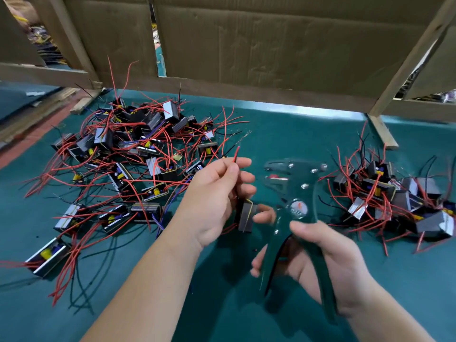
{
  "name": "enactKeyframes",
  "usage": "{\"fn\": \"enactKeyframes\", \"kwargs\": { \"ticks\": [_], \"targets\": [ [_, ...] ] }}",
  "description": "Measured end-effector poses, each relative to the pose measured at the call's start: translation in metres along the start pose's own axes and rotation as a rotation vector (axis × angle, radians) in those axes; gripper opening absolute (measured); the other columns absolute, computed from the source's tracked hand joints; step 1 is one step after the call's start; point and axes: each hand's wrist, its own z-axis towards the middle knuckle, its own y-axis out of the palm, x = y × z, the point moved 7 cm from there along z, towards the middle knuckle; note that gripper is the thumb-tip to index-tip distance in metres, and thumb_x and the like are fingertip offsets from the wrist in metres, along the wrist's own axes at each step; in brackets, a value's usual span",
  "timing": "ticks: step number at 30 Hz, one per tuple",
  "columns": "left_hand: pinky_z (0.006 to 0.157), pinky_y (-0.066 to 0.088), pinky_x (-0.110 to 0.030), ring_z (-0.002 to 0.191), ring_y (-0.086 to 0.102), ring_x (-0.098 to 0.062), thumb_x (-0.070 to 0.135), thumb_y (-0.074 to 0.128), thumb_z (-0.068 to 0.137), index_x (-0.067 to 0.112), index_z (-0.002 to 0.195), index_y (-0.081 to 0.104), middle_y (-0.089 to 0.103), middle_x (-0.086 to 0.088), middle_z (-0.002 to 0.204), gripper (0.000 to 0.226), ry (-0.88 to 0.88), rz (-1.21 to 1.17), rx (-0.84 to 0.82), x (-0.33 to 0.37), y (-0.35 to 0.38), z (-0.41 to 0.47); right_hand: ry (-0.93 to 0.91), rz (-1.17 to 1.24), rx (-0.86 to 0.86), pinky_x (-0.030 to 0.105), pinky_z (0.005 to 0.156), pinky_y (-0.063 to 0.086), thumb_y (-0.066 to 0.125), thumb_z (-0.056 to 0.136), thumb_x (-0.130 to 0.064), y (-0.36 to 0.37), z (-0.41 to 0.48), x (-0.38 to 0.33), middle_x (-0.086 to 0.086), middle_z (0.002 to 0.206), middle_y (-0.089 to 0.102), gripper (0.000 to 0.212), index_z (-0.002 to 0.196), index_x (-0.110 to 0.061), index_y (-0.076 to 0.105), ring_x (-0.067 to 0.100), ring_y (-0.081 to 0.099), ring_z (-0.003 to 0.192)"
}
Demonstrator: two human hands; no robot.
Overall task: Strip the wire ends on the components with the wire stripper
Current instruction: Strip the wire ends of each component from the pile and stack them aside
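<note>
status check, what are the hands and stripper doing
Left hand pinches a red wire, component tucked in its lower fingers. Right hand grips the wire stripper by its handles. Wire end not yet in the jaws; nothing between them.

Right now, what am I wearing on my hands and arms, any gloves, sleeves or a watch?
Nothing visible. The left hand and right hand are bare, without gloves, and no ring shows on the fingers in view. The left forearm and right forearm are uncovered to the frame's edge: no sleeve, watch or wristband.
</note>
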Motion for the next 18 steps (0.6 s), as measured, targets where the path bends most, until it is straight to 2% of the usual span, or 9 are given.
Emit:
{"fn": "enactKeyframes", "kwargs": {
  "ticks": [2, 4, 7, 9, 11, 13, 15, 16, 18],
  "targets": [
    [0.048, 0.042, -0.018, 0.049, 0.046, -0.006, 0.008, 0.038, 0.101, 0.013, 0.094, 0.059, 0.055, 0.004, 0.06, 0.023, -0.01, -0.136, 0.004, 0.0, 0.002, -0.001, 0.042, -0.029, -0.096, 0.054, 0.071, 0.052, 0.086, 0.054, -0.035, 0.009, 0.001, 0.008, 0.029, 0.076, 0.06, 0.071, 0.114, -0.002, 0.067, 0.039, 0.064, 0.068],
    [0.048, 0.038, -0.021, 0.054, 0.044, -0.009, 0.009, 0.037, 0.101, 0.015, 0.096, 0.057, 0.05, -0.001, 0.067, 0.021, -0.02, -0.162, 0.012, -0.001, 0.004, -0.002, 0.054, -0.048, -0.165, 0.055, 0.076, 0.051, 0.082, 0.062, -0.032, 0.014, 0.001, 0.013, 0.029, 0.074, 0.062, 0.066, 0.121, -0.007, 0.065, 0.038, 0.064, 0.071],
    [0.052, 0.048, -0.022, 0.062, 0.06, -0.013, 0.003, 0.038, 0.099, 0.013, 0.1, 0.057, 0.058, -0.005, 0.075, 0.022, 0.085, -0.119, 0.024, 0.013, -0.002, -0.001, 0.001, -0.039, -0.163, 0.054, 0.075, 0.051, 0.083, 0.063, -0.029, 0.012, 0.001, 0.009, 0.032, 0.078, 0.064, 0.066, 0.123, -0.008, 0.063, 0.039, 0.064, 0.071],
    [0.07, 0.052, -0.021, 0.077, 0.065, -0.01, 0.005, 0.049, 0.094, 0.016, 0.105, 0.059, 0.066, -0.002, 0.087, 0.018, 0.358, 0.225, 0.169, 0.044, -0.029, -0.003, -0.13, -0.03, -0.058, 0.051, 0.069, 0.053, 0.086, 0.058, -0.027, 0.001, 0.0, -0.006, 0.031, 0.093, 0.066, 0.068, 0.118, -0.004, 0.066, 0.04, 0.065, 0.068],
    [0.084, 0.048, -0.017, 0.088, 0.061, -0.001, 0.013, 0.051, 0.087, 0.021, 0.111, 0.058, 0.066, 0.006, 0.098, 0.026, 0.598, 0.615, 0.423, 0.079, -0.067, -0.011, -0.309, -0.022, 0.093, 0.052, 0.065, 0.054, 0.078, 0.063, -0.02, -0.017, -0.005, -0.029, 0.02, 0.114, 0.067, 0.059, 0.117, -0.001, 0.065, 0.04, 0.066, 0.066],
    [0.095, 0.044, -0.02, 0.1, 0.058, -0.003, 0.013, 0.047, 0.086, 0.021, 0.116, 0.059, 0.064, 0.003, 0.109, 0.033, 0.666, 0.866, 0.668, 0.098, -0.105, -0.019, -0.428, -0.005, 0.251, 0.052, 0.067, 0.056, 0.06, 0.071, -0.016, -0.038, -0.012, -0.05, 0.012, 0.126, 0.062, 0.056, 0.125, -0.001, 0.057, 0.038, 0.066, 0.066],
    [0.103, 0.039, -0.037, 0.118, 0.052, -0.023, 0.012, 0.046, 0.088, 0.016, 0.124, 0.057, 0.058, -0.011, 0.123, 0.038, 0.521, 1.091, 0.856, 0.097, -0.136, -0.016, -0.505, -0.059, 0.372, 0.05, 0.07, 0.058, 0.049, 0.078, -0.016, -0.055, -0.02, -0.066, 0.011, 0.123, 0.059, 0.053, 0.13, -0.005, 0.053, 0.034, 0.066, 0.068],
    [0.105, 0.036, -0.044, 0.124, 0.046, -0.032, 0.013, 0.048, 0.088, 0.014, 0.129, 0.054, 0.054, -0.017, 0.13, 0.041, 0.374, 1.201, 0.905, 0.091, -0.148, -0.01, -0.537, -0.094, 0.421, 0.049, 0.07, 0.058, 0.047, 0.083, -0.016, -0.061, -0.023, -0.072, 0.012, 0.121, 0.057, 0.049, 0.13, -0.006, 0.052, 0.034, 0.066, 0.069],
    [0.108, 0.027, -0.052, 0.131, 0.036, -0.041, 0.022, 0.052, 0.089, 0.013, 0.141, 0.043, 0.043, -0.023, 0.142, 0.053, 0.053, 1.383, 0.91, 0.074, -0.162, 0.0, -0.574, -0.126, 0.495, 0.05, 0.075, 0.058, 0.045, 0.087, -0.017, -0.07, -0.028, -0.078, 0.015, 0.109, 0.053, 0.037, 0.123, -0.009, 0.054, 0.036, 0.067, 0.075]
  ]
}}
